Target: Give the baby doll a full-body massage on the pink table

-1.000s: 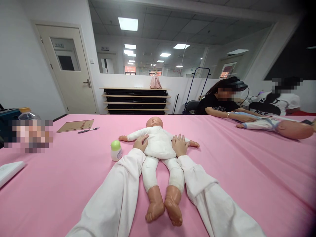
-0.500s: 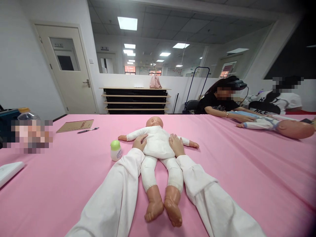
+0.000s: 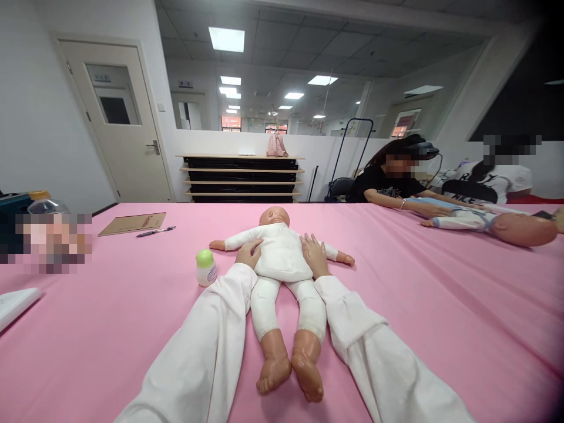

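A baby doll [image 3: 283, 251] with a white cloth body lies on its back on the pink-covered table, its head at the far end and its bare feet towards me. My left hand [image 3: 249, 253] rests against the left side of its torso, fingers stretched out. On the opposite side, my right hand [image 3: 314, 255] lies on the torso's edge with its fingers apart. Both hands touch the doll without gripping it. Just left of my left forearm stands a small white bottle [image 3: 206, 269] with a green cap.
Further left lie a brown notebook [image 3: 133, 224], a pen [image 3: 155, 231] and a white object [image 3: 17, 306] at the edge of view. A person [image 3: 392, 176] across the right side handles another doll [image 3: 502, 226]. Behind the table are shelves [image 3: 241, 170] and a pink backpack [image 3: 277, 144].
The view has shifted very slightly. My right hand's fingers look a little more spread on the doll's side; my left hand and the doll stay in place.
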The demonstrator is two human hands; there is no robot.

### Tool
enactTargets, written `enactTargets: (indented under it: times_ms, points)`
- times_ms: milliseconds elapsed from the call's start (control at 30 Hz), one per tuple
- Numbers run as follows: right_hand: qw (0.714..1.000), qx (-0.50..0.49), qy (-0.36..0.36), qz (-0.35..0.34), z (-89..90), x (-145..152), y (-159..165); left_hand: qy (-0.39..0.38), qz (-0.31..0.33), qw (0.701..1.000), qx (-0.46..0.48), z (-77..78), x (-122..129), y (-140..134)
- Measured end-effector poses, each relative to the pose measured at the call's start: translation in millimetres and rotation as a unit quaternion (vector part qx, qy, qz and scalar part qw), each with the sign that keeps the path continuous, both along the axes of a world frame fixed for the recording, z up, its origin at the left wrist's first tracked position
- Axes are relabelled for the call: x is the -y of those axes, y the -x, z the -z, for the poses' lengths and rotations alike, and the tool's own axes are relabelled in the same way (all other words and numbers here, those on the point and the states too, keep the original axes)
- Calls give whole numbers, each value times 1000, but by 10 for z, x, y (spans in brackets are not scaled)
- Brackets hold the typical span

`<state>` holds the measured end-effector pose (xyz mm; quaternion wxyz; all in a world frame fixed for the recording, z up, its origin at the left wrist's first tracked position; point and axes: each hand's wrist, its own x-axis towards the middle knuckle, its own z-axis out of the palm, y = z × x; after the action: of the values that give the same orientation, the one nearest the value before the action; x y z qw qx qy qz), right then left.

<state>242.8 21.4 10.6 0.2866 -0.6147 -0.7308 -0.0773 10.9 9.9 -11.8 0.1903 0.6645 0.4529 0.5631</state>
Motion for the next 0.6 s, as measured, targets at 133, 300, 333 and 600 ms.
enactTargets:
  times_ms: [133,300,333,600]
  points:
    - [999,9,29,-13,7,8,-1,-11,0,1000,0,37,-49,7]
    - [998,21,33,48,-7,43,28,-35,3,999,-3,64,-59,15]
    - [997,20,30,69,-9,50,35,-34,0,999,-5,67,-59,17]
    - [984,-24,-18,178,27,50,51,-26,-24,999,-28,47,-75,12]
